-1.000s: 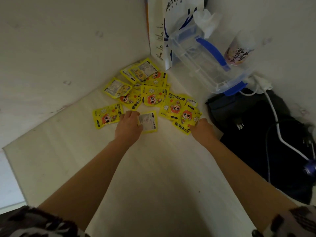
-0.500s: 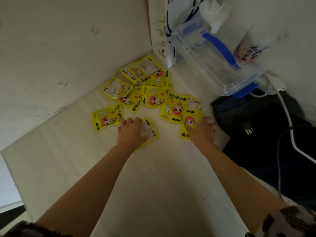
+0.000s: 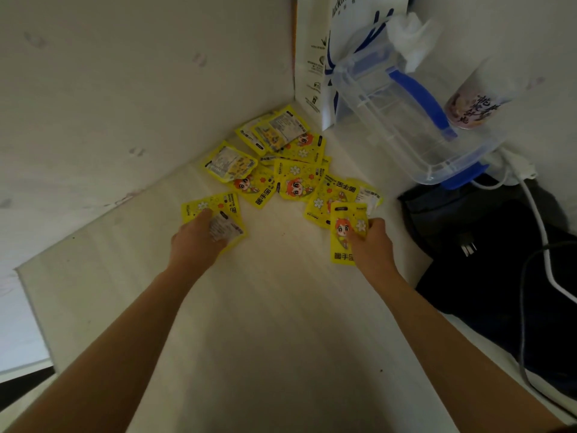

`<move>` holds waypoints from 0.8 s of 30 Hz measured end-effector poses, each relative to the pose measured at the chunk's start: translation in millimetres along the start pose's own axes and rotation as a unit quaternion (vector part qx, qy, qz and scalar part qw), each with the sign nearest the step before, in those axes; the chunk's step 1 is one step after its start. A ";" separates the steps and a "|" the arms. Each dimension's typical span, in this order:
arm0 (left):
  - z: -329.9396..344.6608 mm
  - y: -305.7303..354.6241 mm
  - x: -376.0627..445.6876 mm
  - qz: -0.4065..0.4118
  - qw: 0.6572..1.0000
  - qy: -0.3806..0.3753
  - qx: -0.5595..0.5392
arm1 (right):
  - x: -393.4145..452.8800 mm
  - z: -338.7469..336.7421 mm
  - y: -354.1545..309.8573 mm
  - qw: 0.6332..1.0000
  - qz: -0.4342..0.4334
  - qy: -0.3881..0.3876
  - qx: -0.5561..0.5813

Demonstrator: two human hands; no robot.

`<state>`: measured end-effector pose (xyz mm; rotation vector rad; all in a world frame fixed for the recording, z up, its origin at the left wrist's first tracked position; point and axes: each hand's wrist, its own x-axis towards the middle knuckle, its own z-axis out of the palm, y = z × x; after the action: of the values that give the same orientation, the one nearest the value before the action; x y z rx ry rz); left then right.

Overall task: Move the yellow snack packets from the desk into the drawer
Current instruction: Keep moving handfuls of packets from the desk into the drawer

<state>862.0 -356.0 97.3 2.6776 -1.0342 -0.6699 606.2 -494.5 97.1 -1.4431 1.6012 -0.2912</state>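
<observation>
Clear box (image 3: 415, 120), cup (image 3: 474, 101), paper bag (image 3: 315, 57), black cloth (image 3: 487, 260).

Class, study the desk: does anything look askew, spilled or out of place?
Yes. The yellow packets lie scattered and overlapping in the corner, some face-up, some face-down, at varied angles. The clear container with blue clips appears tilted rather than flat. Nothing looks spilled or damaged.
</observation>
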 end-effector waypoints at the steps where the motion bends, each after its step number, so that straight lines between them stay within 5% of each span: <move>1: -5.5 -4.6 6.3 -0.002 1.000 -0.002 0.013 | 1.9 1.9 -8.1 1.000 -0.006 0.000 0.005; 12: -20.6 -26.5 57.5 -0.002 0.999 -0.023 0.049 | 50.6 28.1 -48.8 0.987 0.079 0.012 -0.141; 24: -3.6 -34.7 48.7 0.032 0.997 -0.032 0.069 | 45.2 55.5 -58.2 0.979 0.029 0.007 -0.204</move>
<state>915.9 -363.3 72.3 2.7418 -1.2200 -0.7011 691.3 -528.8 86.8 -1.6965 1.7818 0.0673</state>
